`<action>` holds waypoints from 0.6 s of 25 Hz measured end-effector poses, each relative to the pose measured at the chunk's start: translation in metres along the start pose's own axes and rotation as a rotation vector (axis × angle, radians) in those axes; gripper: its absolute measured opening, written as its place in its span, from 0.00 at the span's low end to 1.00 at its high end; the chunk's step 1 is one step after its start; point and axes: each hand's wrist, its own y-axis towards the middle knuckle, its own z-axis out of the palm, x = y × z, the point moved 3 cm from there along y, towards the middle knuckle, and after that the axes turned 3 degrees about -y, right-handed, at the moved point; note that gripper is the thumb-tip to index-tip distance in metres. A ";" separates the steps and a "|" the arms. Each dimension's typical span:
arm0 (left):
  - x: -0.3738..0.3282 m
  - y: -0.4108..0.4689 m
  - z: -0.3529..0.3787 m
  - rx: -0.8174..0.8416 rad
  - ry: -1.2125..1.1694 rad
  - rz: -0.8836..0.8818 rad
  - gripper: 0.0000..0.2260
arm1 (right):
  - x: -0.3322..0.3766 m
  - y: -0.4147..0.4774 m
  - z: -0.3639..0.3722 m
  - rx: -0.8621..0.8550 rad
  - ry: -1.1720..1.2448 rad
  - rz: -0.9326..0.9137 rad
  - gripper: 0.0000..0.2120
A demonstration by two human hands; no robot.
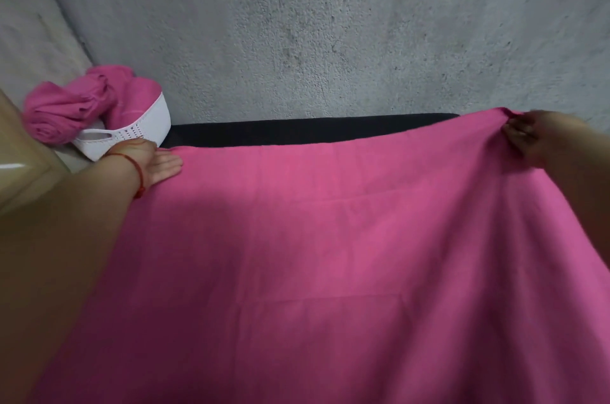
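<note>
A large pink cloth (330, 255) lies spread over a dark surface and fills most of the view. My left hand (155, 164) rests flat on its far left corner, fingers straight; a red thread circles the wrist. My right hand (525, 136) pinches the far right corner of the cloth and holds it slightly raised, so the edge bunches at the fingers.
A white perforated basket (132, 136) stands at the far left against the wall, with crumpled pink cloths (76, 103) piled in it. A strip of the black tabletop (313, 131) shows behind the cloth. A rough grey concrete wall (330, 24) rises directly behind.
</note>
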 end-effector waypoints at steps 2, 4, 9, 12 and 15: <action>0.020 0.007 0.004 0.012 0.013 0.044 0.19 | -0.023 0.016 0.003 0.058 -0.240 -0.068 0.09; 0.038 0.013 0.001 0.010 -0.010 0.145 0.11 | -0.045 0.006 0.002 -0.012 -0.708 -0.319 0.14; 0.066 0.013 0.014 0.068 1.174 0.757 0.24 | -0.087 -0.037 0.028 0.108 -1.215 -0.791 0.19; 0.069 0.002 0.026 0.133 1.418 0.535 0.32 | -0.084 -0.012 0.030 0.151 -1.489 -0.710 0.32; 0.059 -0.001 0.013 0.091 1.467 0.351 0.34 | -0.083 0.023 0.011 0.203 -1.837 -0.599 0.53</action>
